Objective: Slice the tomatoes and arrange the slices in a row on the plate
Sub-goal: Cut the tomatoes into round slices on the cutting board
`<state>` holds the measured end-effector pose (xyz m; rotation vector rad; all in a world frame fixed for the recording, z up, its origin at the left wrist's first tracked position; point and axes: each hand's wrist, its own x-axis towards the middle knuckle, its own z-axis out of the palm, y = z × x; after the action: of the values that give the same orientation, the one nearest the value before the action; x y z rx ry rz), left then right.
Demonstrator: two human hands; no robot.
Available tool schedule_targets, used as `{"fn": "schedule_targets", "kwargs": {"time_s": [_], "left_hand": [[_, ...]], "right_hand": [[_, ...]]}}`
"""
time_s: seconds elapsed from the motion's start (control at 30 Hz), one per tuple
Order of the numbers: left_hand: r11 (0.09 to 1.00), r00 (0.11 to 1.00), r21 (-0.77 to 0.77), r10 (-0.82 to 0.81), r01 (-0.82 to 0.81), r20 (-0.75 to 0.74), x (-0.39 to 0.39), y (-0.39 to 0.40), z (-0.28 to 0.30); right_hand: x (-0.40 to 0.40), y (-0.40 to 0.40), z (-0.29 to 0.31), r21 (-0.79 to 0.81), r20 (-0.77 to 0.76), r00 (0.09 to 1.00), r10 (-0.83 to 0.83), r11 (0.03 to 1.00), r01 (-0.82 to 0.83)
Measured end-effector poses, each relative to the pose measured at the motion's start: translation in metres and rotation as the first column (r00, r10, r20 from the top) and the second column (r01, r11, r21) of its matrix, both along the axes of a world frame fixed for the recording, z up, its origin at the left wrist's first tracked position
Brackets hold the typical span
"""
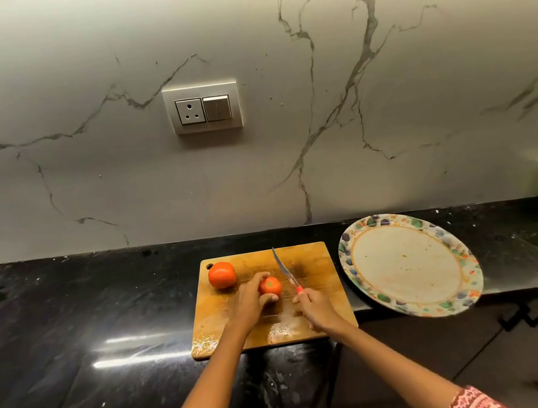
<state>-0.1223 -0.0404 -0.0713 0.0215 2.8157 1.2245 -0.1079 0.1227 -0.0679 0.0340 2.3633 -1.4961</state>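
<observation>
While one tomato (270, 286) is held by the curled fingers of the left hand (250, 304) at the middle of the wooden cutting board (318, 303), a red-handled knife (286, 271) is gripped in the right hand (317, 308), blade raised just beside it. A second tomato (222, 274) is set whole at the board's far left corner. The patterned plate (409, 264) is placed right of the board.

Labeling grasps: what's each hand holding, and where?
Left hand grips the smaller tomato around its side. Right hand holds the knife by its red handle.
</observation>
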Motion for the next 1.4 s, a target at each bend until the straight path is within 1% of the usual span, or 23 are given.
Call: {"fn": "schedule_targets", "kwargs": {"time_s": [0.1, 0.2, 0.27, 0.37, 0.53, 0.67, 0.73, 0.83, 1.1, 1.4], "left_hand": [[0.999, 0.999, 0.024, 0.033, -0.033, -0.028, 0.004, 0.004, -0.003], [0.994, 0.992, 0.049, 0.101, -0.098, -0.078, 0.002, 0.009, -0.002], [0.992, 0.989, 0.067, 0.115, -0.109, -0.094, 0.001, 0.009, -0.004], [0.985, 0.989, 0.126, 0.129, -0.12, -0.069, -0.001, 0.003, -0.009], [0.966, 0.989, 0.218, 0.144, -0.136, -0.022, -0.006, -0.006, -0.007], [0.965, 0.996, 0.247, 0.094, -0.09, -0.007, -0.003, -0.008, -0.009], [0.962, 0.997, 0.263, 0.074, -0.074, 0.01, -0.003, -0.009, -0.007], [0.961, 0.997, 0.265, 0.078, -0.083, 0.028, -0.002, -0.009, -0.008], [0.961, 0.993, 0.25, 0.116, -0.114, 0.005, -0.001, -0.004, -0.008], [0.967, 0.99, 0.22, 0.14, -0.132, -0.022, 0.0, 0.0, -0.006]], "right_hand": [[0.015, -0.009, 0.002, 0.064, -0.05, 0.997, 0.052, 0.997, -0.049], [0.02, -0.013, 0.002, 0.108, -0.072, 0.996, 0.044, 0.994, -0.037], [0.022, -0.011, 0.002, 0.195, -0.11, 0.993, 0.038, 0.981, -0.016], [0.022, -0.003, 0.007, 0.271, -0.151, 0.988, 0.023, 0.962, 0.019], [0.016, 0.002, 0.014, 0.29, -0.181, 0.983, -0.011, 0.955, 0.064], [0.022, -0.014, 0.012, 0.34, -0.146, 0.985, 0.092, 0.94, -0.038], [0.023, -0.021, 0.012, 0.351, -0.143, 0.983, 0.117, 0.934, -0.06], [0.027, -0.027, 0.011, 0.377, -0.149, 0.98, 0.132, 0.924, -0.067], [0.035, -0.03, 0.011, 0.435, -0.183, 0.975, 0.125, 0.9, -0.034], [0.044, -0.042, 0.015, 0.584, -0.193, 0.97, 0.151, 0.812, -0.01]]}}
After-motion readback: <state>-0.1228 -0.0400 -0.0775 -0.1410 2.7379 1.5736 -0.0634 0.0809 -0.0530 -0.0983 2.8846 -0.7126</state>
